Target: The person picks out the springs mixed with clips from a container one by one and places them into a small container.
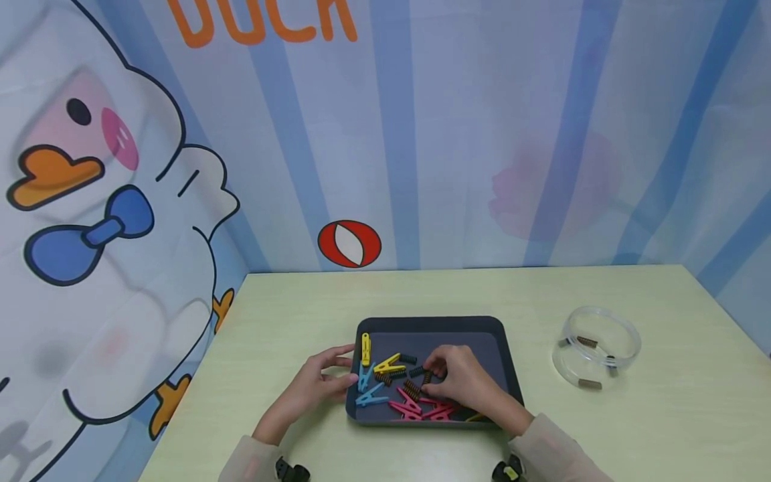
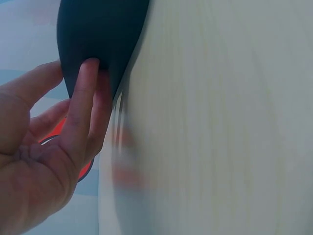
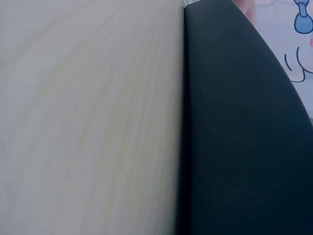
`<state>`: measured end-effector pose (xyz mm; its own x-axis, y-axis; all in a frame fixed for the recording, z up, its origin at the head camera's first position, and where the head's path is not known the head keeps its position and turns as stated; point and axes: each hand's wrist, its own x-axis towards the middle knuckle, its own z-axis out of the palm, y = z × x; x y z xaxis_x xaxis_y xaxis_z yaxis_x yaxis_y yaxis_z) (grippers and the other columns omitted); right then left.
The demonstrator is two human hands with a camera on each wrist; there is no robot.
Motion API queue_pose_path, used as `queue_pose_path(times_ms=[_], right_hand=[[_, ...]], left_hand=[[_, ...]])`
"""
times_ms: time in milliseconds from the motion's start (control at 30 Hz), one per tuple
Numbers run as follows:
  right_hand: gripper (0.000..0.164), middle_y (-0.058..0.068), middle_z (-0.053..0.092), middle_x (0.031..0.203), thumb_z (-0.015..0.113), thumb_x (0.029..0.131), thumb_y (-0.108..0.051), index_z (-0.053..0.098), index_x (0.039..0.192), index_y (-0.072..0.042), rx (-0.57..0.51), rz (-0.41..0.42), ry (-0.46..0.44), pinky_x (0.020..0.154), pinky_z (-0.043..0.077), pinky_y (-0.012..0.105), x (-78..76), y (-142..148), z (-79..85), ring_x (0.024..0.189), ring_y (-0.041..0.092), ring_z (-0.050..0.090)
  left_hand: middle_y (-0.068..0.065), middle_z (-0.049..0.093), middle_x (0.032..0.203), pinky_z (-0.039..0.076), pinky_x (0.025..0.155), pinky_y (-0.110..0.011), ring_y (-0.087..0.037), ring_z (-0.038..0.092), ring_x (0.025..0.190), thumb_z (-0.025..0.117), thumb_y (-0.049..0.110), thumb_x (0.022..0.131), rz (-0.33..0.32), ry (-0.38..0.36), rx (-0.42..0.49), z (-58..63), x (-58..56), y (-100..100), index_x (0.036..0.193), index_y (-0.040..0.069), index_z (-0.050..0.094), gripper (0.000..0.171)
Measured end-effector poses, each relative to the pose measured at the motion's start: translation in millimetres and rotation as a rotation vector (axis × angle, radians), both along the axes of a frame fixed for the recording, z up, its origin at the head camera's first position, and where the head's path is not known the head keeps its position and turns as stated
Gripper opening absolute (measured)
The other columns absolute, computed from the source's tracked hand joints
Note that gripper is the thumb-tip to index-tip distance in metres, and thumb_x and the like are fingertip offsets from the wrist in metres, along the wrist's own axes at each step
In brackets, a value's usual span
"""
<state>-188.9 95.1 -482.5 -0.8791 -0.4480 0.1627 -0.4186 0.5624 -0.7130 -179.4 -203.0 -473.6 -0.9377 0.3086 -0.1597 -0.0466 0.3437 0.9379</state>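
On the table, a dark tray (image 1: 476, 335) holds yellow clothespins (image 1: 365, 349), blue clothespins (image 1: 371, 396), pink clothespins (image 1: 409, 405) and several small dark coil springs (image 1: 412, 389). My left hand (image 1: 322, 378) holds the tray's left side, thumb at the rim. In the left wrist view, the fingers (image 2: 83, 103) press against its outer wall. My right hand (image 1: 460, 378) is over the middle of the tray, thumb and index finger pinching a brown coil spring (image 1: 427, 377). In the right wrist view, the tray's wall (image 3: 239, 122) hides that hand.
A clear round container (image 1: 596, 348) with several springs inside stands right of the tray. Behind the pale table (image 1: 301, 294) hangs a blue striped backdrop (image 1: 446, 134) with a cartoon duck. A yellow piece (image 1: 476, 417) lies by the tray's near wall, partly under the right wrist.
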Motion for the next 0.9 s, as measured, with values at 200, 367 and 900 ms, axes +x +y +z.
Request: queue_pose_path(times_ms=[200, 367, 900], right_hand=[[0.024, 0.001, 0.066, 0.084, 0.088, 0.074, -0.008, 0.072, 0.091, -0.004, -0.001, 0.003, 0.0, 0.062, 0.053, 0.022, 0.0, 0.4, -0.3, 0.074, 0.016, 0.061], [0.023, 0.0, 0.065, 0.084, 0.088, 0.074, -0.008, 0.072, 0.091, -0.004, 0.003, 0.002, 0.003, 0.062, 0.053, 0.022, -0.1, 1.0, -1.5, 0.074, 0.015, 0.061], [0.024, 0.001, 0.064, 0.082, 0.088, 0.072, -0.005, 0.071, 0.09, -0.004, -0.006, -0.021, 0.01, 0.061, 0.053, 0.023, 1.3, 1.9, -0.7, 0.072, 0.015, 0.06]], left_hand=[[-0.023, 0.057, 0.128, 0.061, 0.071, -0.038, -0.024, 0.069, 0.083, 0.07, 0.013, 0.095, -0.003, -0.005, 0.0, 0.0, -0.2, -0.6, 0.149, 0.007, 0.045, 0.06], [-0.024, 0.057, 0.129, 0.061, 0.071, -0.038, -0.024, 0.069, 0.084, 0.07, 0.012, 0.095, -0.001, -0.004, 0.002, -0.5, -0.5, 0.2, 0.149, 0.005, 0.045, 0.06], [-0.022, 0.057, 0.128, 0.061, 0.072, -0.038, -0.025, 0.069, 0.086, 0.07, 0.012, 0.095, 0.003, -0.009, 0.004, -1.9, -1.1, -0.9, 0.149, 0.007, 0.045, 0.06]])
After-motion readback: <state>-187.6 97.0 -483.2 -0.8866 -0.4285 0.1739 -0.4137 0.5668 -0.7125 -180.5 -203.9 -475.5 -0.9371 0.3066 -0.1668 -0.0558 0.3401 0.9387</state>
